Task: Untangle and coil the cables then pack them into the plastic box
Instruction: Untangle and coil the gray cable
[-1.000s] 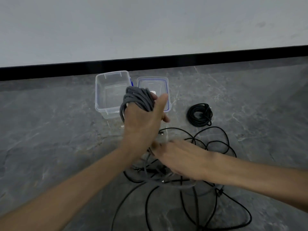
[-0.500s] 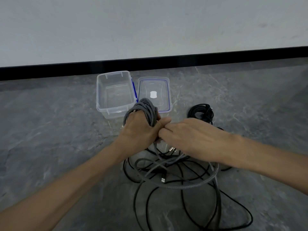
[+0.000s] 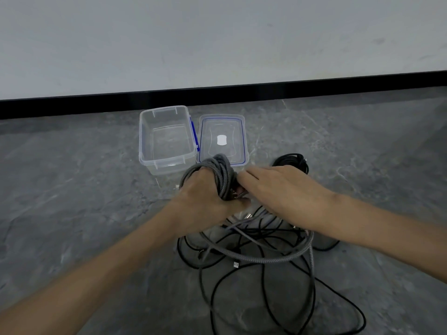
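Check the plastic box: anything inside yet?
Nothing visible inside the plastic box; its clear floor shows bare. The gray cable coil on the left hand hides its near right corner.

— How was the left hand [image 3: 205,194] placed?
— It was fisted, knuckles up, with loops of gray cable [image 3: 219,170] wound round it. The forearm came in from the lower left.
— And the right hand [image 3: 280,187]?
— It was palm down, its fingers [image 3: 246,176] stretched leftward, touching those loops. The thumb was hidden beneath, so I couldn't tell its grip. That forearm entered from the right.
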